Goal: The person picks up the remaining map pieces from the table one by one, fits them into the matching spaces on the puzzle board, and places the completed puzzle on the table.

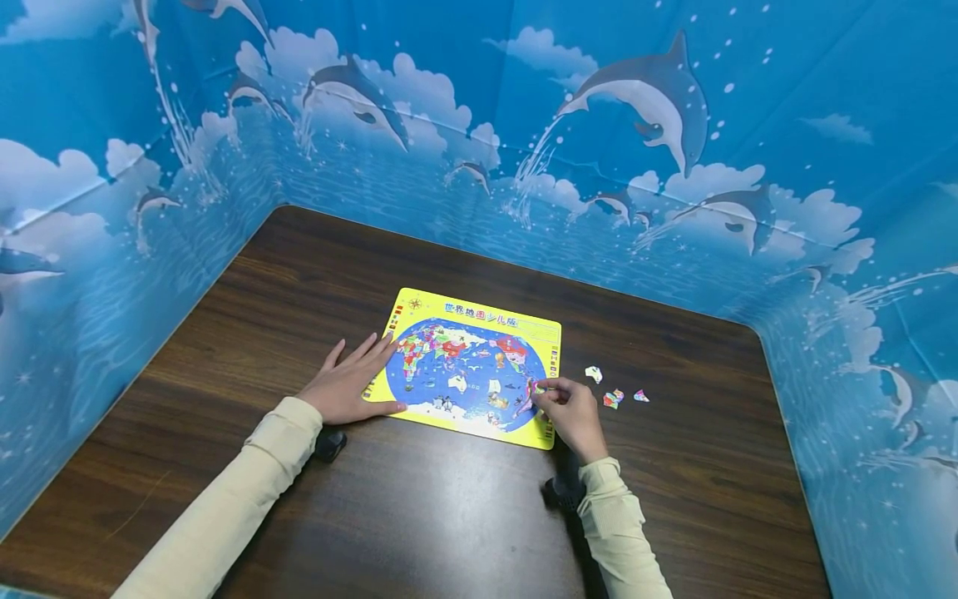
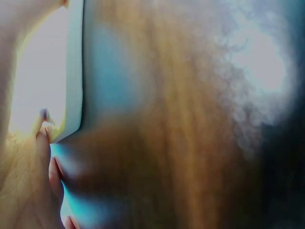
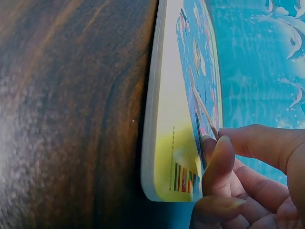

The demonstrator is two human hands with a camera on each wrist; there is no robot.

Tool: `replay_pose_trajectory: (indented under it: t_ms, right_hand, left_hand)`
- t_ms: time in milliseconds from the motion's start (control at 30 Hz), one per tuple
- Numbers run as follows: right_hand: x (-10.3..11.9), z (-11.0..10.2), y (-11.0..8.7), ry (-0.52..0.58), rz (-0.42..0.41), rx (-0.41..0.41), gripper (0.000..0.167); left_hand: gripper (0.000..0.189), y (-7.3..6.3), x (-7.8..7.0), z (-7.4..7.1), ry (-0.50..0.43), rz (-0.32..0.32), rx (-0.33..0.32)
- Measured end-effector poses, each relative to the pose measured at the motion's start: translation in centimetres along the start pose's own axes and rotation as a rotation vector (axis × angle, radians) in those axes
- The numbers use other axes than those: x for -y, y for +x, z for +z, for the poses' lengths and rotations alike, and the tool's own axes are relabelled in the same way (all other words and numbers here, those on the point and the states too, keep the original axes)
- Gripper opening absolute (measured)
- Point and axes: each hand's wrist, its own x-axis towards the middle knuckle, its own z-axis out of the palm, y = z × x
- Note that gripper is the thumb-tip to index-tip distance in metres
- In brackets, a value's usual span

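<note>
A yellow-bordered world map puzzle board (image 1: 464, 425) with a blue ocean lies flat on the table. My left hand (image 1: 352, 387) rests on its left edge, fingers spread. Over the board's right part, my right hand (image 1: 572, 413) pinches a thin map puzzle piece (image 3: 204, 107) between thumb and forefinger. That piece is tilted, one end close to the board's surface; whether it touches cannot be made out. In the left wrist view the board is overexposed, and only part of the left hand (image 2: 28, 176) shows at its edge.
Several loose puzzle pieces lie right of the board: a white one (image 1: 594, 374), a multicoloured group (image 1: 613, 399) and a small pinkish one (image 1: 641, 396). The dark wooden table (image 1: 449, 516) is bounded by a blue dolphin-print backdrop (image 1: 516, 225) at the back and sides.
</note>
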Motion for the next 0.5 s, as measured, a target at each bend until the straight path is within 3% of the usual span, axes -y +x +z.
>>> replay_pose_trajectory:
  t_ms: [500]
  right_hand:
    - [-0.03, 0.12, -0.12, -0.046, -0.016, -0.012, 0.018]
  left_hand:
    - [0.107, 0.15, 0.07, 0.09, 0.004, -0.003, 0.001]
